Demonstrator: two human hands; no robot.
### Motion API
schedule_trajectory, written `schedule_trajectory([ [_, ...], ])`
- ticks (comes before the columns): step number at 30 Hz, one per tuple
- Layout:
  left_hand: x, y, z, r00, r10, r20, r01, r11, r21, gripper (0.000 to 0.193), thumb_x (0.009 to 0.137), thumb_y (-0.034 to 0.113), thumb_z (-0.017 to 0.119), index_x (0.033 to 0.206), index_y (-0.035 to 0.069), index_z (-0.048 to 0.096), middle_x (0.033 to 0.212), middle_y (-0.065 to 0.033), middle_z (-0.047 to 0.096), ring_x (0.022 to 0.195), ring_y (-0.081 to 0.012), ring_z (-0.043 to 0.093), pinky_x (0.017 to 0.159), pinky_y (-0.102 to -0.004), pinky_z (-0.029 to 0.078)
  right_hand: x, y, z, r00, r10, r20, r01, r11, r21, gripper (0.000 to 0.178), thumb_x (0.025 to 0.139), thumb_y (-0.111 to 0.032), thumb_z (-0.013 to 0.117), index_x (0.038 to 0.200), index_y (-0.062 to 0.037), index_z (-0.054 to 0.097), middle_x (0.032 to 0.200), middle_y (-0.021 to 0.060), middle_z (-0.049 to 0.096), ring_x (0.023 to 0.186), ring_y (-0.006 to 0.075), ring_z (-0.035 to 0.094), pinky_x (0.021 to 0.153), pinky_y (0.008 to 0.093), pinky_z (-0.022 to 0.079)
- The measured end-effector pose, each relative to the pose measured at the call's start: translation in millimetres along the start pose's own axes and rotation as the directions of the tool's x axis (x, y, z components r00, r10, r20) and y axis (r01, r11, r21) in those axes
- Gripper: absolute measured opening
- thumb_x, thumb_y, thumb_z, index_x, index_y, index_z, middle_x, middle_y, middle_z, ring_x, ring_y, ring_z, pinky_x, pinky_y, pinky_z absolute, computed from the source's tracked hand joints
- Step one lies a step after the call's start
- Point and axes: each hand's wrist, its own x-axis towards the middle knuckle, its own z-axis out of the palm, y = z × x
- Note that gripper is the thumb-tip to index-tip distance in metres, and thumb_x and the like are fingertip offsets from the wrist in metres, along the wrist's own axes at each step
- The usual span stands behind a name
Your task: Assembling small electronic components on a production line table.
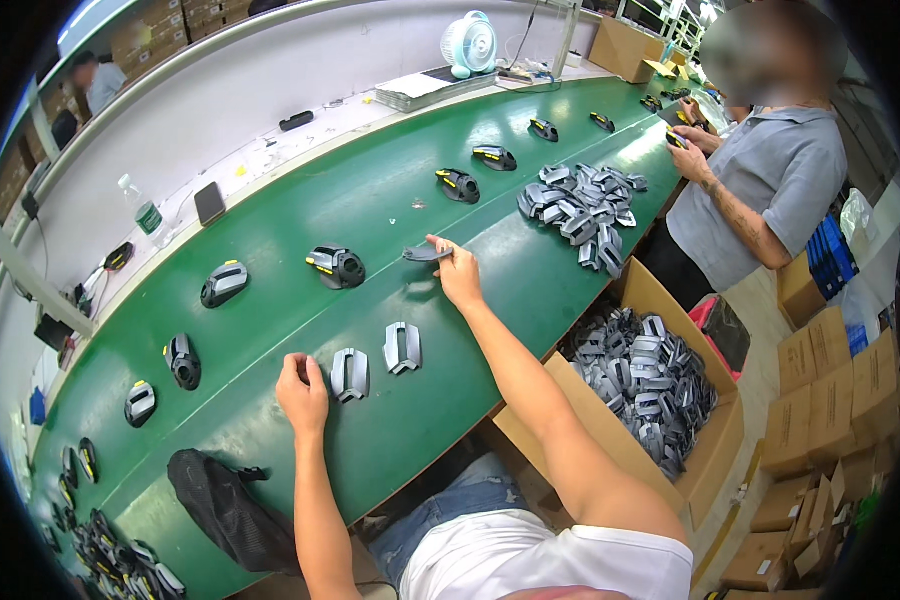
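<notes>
My right hand (457, 275) is stretched over the green conveyor belt (390, 210) and pinches a thin dark grey plastic piece (425, 254) just above the belt. My left hand (302, 390) rests on the belt as a loose fist with nothing in it, beside a grey shell part (349, 373). A second grey shell part (402, 347) lies to the right of the first. A black and yellow assembled unit (336, 266) sits on the belt a little beyond the held piece.
More black units are spaced along the belt, and a pile of grey shells (580, 205) lies further up. A cardboard box (715, 440) of grey shells stands at my right. A black bag (225, 510) lies at the near edge. Another person (760, 190) works at the far right.
</notes>
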Motion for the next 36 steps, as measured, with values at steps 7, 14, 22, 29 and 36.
schedule_trajectory([
  [7,-3.1,-1.1,2.4,1.000,-0.010,0.011,0.010,1.000,-0.011,0.014,0.084,0.013,0.053,0.081,0.000,0.053,0.066,-0.0104,0.057,0.057,-0.0216,0.054,0.056,-0.0319,0.043,0.0,9.0,1.4,0.999,-0.033,-0.033,0.035,0.998,0.050,0.036,0.092,-0.032,0.046,0.103,-0.0020,0.064,0.067,0.0075,0.061,0.057,0.0122,0.056,0.053,0.0270,0.049],
  [14,-0.4,-0.9,1.0,1.000,-0.005,0.006,0.005,1.000,-0.010,0.014,0.084,0.013,0.053,0.081,0.000,0.053,0.067,-0.0106,0.057,0.058,-0.0219,0.054,0.056,-0.0317,0.043,1.6,7.6,1.8,1.000,-0.015,-0.021,0.016,0.998,0.057,0.032,0.091,-0.029,0.049,0.099,-0.0008,0.064,0.070,0.0085,0.063,0.061,0.0126,0.059,0.054,0.0264,0.048],
  [22,-0.3,-2.2,0.9,1.000,0.014,-0.004,-0.014,1.000,-0.016,0.014,0.083,0.014,0.053,0.080,0.000,0.053,0.065,-0.0105,0.055,0.057,-0.0218,0.053,0.055,-0.0321,0.042,1.3,9.4,3.5,1.000,0.009,-0.029,-0.006,0.996,0.091,0.026,0.087,-0.021,0.055,0.100,-0.0004,0.061,0.068,0.0083,0.063,0.061,0.0124,0.060,0.056,0.0251,0.045],
  [29,-2.0,-1.7,1.3,1.000,0.011,-0.003,-0.011,1.000,0.005,0.014,0.083,0.013,0.053,0.080,-0.001,0.052,0.064,-0.0105,0.055,0.057,-0.0209,0.052,0.055,-0.0314,0.042,0.3,7.2,1.8,0.998,-0.046,0.035,0.045,0.998,0.048,0.024,0.087,-0.020,0.053,0.099,-0.0008,0.062,0.066,0.0084,0.064,0.061,0.0132,0.061,0.058,0.0258,0.046],
  [36,-1.3,-3.6,0.2,1.000,-0.014,0.016,0.014,1.000,-0.013,0.014,0.083,0.013,0.053,0.080,-0.001,0.053,0.065,-0.0105,0.056,0.057,-0.0207,0.053,0.055,-0.0312,0.042,-1.2,5.2,2.8,0.996,-0.091,0.014,0.090,0.994,0.061,0.022,0.084,-0.009,0.045,0.094,-0.0010,0.063,0.077,0.0073,0.064,0.066,0.0113,0.061,0.058,0.0259,0.046],
])
